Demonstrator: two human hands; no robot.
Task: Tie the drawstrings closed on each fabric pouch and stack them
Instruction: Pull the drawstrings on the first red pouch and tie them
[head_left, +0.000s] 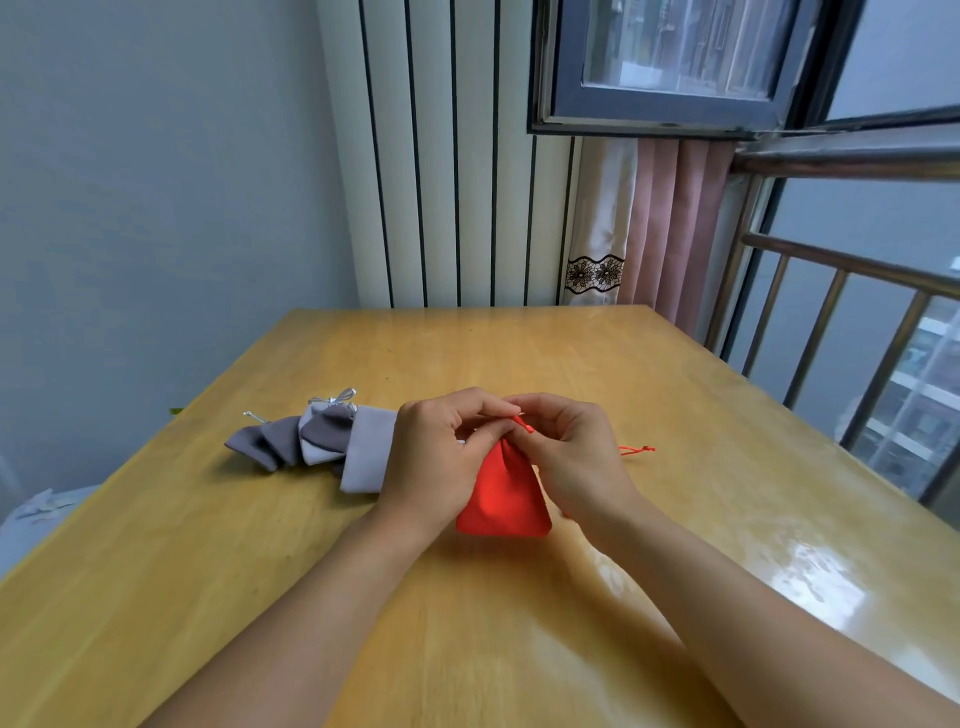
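Observation:
A red fabric pouch (503, 496) lies on the wooden table (519, 597), its gathered neck pointing away from me. My left hand (441, 452) and my right hand (576, 452) meet at that neck, and both pinch the red drawstring (525, 425) there. One loose end of the red cord (638, 450) trails on the table to the right of my right hand. To the left lies a pile of grey pouches (317, 441), overlapping, with a silver drawstring bow (336, 400) on top. My left hand hides the pile's right edge.
A white radiator (441, 156) stands against the wall behind the table. A pink and cream curtain (649, 228) hangs at the back right under a window. A metal railing (831, 312) runs along the table's right side.

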